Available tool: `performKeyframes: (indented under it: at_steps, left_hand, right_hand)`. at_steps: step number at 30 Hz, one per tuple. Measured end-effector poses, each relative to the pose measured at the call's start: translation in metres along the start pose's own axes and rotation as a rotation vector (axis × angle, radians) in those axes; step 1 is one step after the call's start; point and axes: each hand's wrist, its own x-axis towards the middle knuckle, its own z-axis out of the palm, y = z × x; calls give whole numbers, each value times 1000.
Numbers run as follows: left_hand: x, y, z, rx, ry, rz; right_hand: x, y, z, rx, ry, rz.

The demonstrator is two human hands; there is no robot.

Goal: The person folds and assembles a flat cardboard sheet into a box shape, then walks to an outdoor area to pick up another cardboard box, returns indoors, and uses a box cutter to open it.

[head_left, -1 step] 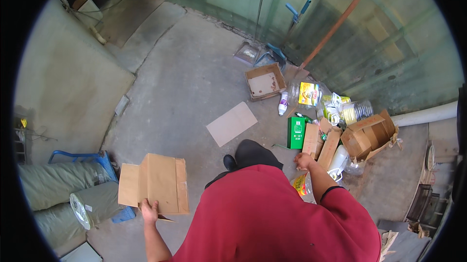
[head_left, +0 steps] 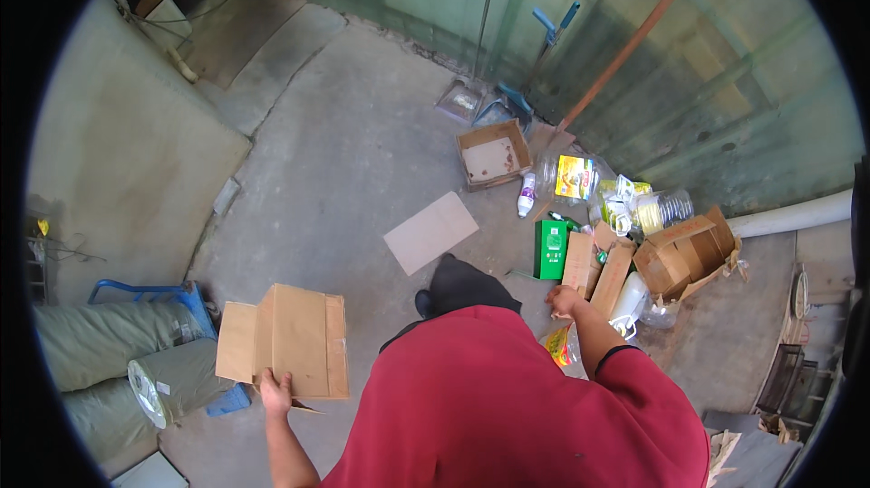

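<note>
My left hand [head_left: 275, 391] grips the lower edge of a partly unfolded brown cardboard box [head_left: 304, 343], thumb on top, at the lower left. On the other side, my right hand [head_left: 565, 301] hangs with curled fingers beside a pile of recyclables; whatever it may hold is hidden. Closest to it are a narrow brown carton [head_left: 579, 261], a green box [head_left: 550, 249] and a clear plastic bottle with a yellow-red label [head_left: 561, 346]. A flat cardboard sheet [head_left: 431, 232] lies on the floor ahead of me.
An open carton [head_left: 494, 154] stands near the wall beside dustpans [head_left: 460, 102]. Large clear bottles [head_left: 575, 177] and an open brown box [head_left: 687, 257] fill the right side. Wrapped rolls [head_left: 122, 343] rest on a blue trolley [head_left: 192, 302] at left. A pole [head_left: 630, 44] leans on the wall.
My dark-clad legs and foot have shifted slightly under me. The cardboard box in my left hand has drifted a little left; my right hand stays almost in place.
</note>
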Motion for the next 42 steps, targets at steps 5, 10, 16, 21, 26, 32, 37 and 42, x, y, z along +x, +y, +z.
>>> performKeyframes:
  at_steps: [5, 10, 16, 21, 26, 32, 37, 42]
  left_hand:
    - [29, 25, -9, 120, 82, 91]
    - [50, 54, -31, 144, 47, 70]
    - [77, 90, -77, 200, 157, 251]
    - [147, 145, -116, 235, 213, 441]
    - [252, 206, -117, 273, 221, 581]
    - [347, 283, -127, 295, 241, 708]
    - [402, 311, -156, 270, 239, 784]
    - [465, 298, -189, 175, 200, 813]
  right_hand:
    - [22, -19, -18, -335, -161, -1]
    - [81, -39, -34, -496, -284, 160]
    - [156, -109, -75, -781, 70, -434]
    - [174, -178, -117, 178, 119, 32]
    - [188, -151, -121, 335, 103, 212]
    - [260, -143, -158, -564, -66, -327]
    - [327, -345, -266, -34, 233, -191]
    - [337, -589, -361, 479, 481, -571]
